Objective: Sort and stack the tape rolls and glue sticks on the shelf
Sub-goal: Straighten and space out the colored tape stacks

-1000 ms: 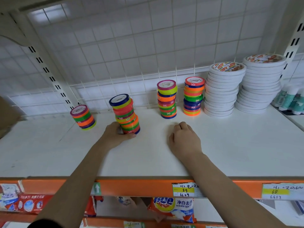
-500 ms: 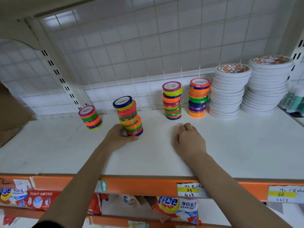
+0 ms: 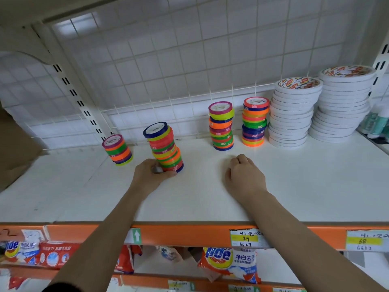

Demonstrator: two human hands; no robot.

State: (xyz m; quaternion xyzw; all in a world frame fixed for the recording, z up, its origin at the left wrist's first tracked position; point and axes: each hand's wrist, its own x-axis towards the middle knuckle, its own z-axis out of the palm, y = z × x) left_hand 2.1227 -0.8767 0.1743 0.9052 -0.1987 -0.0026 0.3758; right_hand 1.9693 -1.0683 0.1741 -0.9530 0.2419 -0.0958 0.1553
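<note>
A shop is showing itself here: handwritten price labels [image 3: 245, 238] are sticking to the orange shelf edge [image 3: 189, 233], packaged detergent bags [image 3: 229, 263] are lying on the tier below, and a white wire-grid back panel [image 3: 189, 60] is backing slotted uprights [image 3: 77, 98].

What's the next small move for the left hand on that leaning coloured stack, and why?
Probably slide the stack back toward the wire grid, level with the other coloured stacks. The left hand grips the base of the leaning tape stack, which sits nearer the shelf front than the short stack and the two upright ones. The right hand rests curled on the shelf, holding nothing, so it could steady the top.
</note>
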